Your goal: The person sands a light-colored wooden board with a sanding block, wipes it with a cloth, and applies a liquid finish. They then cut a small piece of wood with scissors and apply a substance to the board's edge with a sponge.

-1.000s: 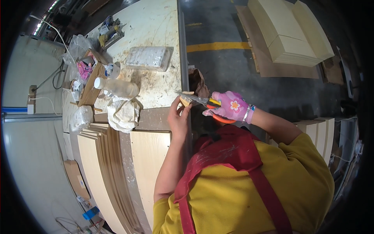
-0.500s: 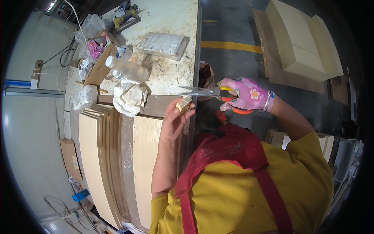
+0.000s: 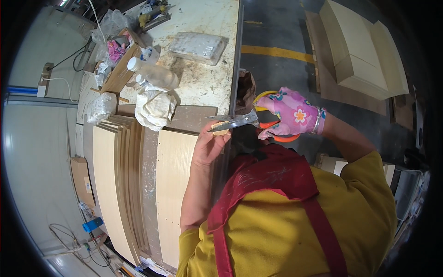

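Observation:
My bare left hand (image 3: 208, 148) pinches a small tan piece (image 3: 222, 133) between thumb and fingers, over the bench edge; what it is made of I cannot tell. My right hand (image 3: 294, 113), in a pink flowered glove, is closed round the yellow and orange handles of a pair of scissors (image 3: 242, 121). Their metal blades are parted and point left. One blade crosses in front of the tan piece, and the other lies just beyond it; whether they touch it is hard to see.
On the worktop (image 3: 203, 76) lie a plastic-wrapped block (image 3: 197, 47), a clear bottle (image 3: 159, 76) and a crumpled cream cloth (image 3: 154, 108). Pale boards (image 3: 105, 184) stand to the left, with another board (image 3: 175, 184) by my left forearm. Stacked pale panels (image 3: 355, 51) sit at far right.
The scissors have come down onto the tan piece, their blades spread wider and tilted. The gloved fingers have opened the handles further. My left hand still holds the piece.

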Tool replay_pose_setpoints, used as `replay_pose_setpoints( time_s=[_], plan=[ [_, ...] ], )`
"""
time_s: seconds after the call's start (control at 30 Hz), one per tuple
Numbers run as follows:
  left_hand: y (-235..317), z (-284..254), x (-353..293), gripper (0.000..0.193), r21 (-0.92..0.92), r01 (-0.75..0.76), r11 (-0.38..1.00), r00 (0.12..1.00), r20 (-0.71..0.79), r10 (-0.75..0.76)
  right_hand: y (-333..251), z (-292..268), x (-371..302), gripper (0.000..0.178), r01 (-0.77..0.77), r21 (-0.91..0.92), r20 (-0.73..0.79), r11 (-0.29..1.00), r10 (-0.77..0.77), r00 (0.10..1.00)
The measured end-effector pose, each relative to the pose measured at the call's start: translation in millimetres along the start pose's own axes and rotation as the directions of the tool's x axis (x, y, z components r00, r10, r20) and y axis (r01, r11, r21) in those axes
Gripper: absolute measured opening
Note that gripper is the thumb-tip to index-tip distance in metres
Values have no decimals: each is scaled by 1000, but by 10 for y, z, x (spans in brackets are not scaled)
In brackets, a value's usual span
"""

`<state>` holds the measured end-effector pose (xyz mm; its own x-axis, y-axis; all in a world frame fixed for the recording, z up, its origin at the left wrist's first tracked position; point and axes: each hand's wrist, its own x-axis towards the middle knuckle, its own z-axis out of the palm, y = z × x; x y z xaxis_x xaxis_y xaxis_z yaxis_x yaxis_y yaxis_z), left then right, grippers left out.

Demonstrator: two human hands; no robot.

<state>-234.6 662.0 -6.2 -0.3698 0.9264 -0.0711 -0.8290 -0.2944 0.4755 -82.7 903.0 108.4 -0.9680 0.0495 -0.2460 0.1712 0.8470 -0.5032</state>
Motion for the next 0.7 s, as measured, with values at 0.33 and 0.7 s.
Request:
replay_pose_setpoints(
  time_s=[0.33,0.7],
  plan=[
    [-105,21,55,43,-27,41,999,999,-10,-41,173,217,-123,77,152,-111,-266,982,-176,948],
    [-108,-155,63,51,-26,143,989,990,3,-143,161,202,-107,79,113,-102,-169,988,-129,977]
  ],
)
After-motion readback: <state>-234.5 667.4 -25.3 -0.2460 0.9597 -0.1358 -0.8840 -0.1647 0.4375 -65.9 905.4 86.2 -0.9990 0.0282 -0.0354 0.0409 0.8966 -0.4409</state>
